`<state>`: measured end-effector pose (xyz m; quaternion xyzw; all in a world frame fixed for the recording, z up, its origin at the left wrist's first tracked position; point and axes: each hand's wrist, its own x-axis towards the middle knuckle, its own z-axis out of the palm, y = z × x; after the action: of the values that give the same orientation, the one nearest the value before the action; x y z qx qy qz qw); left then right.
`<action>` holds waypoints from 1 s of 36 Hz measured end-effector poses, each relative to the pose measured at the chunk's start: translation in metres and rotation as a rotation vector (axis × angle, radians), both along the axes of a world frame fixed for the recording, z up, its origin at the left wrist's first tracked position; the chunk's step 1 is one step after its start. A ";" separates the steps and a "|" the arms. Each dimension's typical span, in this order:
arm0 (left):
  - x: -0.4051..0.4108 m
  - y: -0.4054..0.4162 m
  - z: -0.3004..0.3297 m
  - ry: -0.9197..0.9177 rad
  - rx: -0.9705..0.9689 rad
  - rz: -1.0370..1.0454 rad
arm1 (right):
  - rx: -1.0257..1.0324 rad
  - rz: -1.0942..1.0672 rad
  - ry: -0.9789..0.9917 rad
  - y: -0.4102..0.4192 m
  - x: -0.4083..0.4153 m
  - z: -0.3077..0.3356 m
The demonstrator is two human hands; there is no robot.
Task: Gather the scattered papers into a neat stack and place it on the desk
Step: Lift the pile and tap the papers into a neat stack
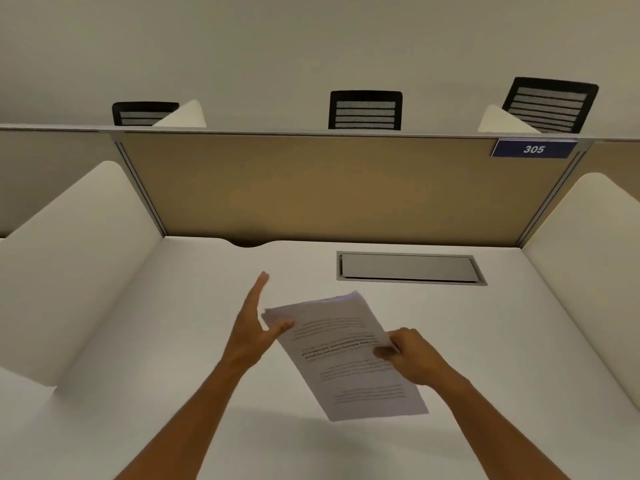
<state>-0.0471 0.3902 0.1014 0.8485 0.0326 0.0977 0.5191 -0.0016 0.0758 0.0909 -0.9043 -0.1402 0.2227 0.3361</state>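
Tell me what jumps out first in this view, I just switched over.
The stack of papers held above the white desk at centre: the right hand pinches its right edge, and the open left hand is at its left corner. Behind, a tan partition carries a blue 305 sign at upper right.

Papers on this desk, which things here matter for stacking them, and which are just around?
Part of the job:
papers, pinched by the right hand
left hand, open against their left edge
desk

Just around:
cable hatch
partition
305 sign
three chairs behind
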 end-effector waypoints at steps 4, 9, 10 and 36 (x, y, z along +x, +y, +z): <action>0.008 0.001 0.018 0.054 0.293 -0.248 | -0.138 0.151 -0.071 0.009 0.006 0.020; 0.010 -0.020 0.009 0.222 0.188 -0.382 | -0.268 0.286 -0.132 0.030 0.008 0.032; 0.008 -0.022 0.005 0.235 0.152 -0.366 | -0.291 0.311 -0.144 0.032 0.008 0.033; -0.048 -0.012 -0.062 0.378 -0.446 0.224 | 0.763 -0.445 0.297 -0.033 -0.036 -0.053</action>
<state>-0.0949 0.3781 0.0391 0.7079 0.2425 -0.0146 0.6632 -0.0381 0.0431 0.0383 -0.6823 0.0349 0.2047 0.7010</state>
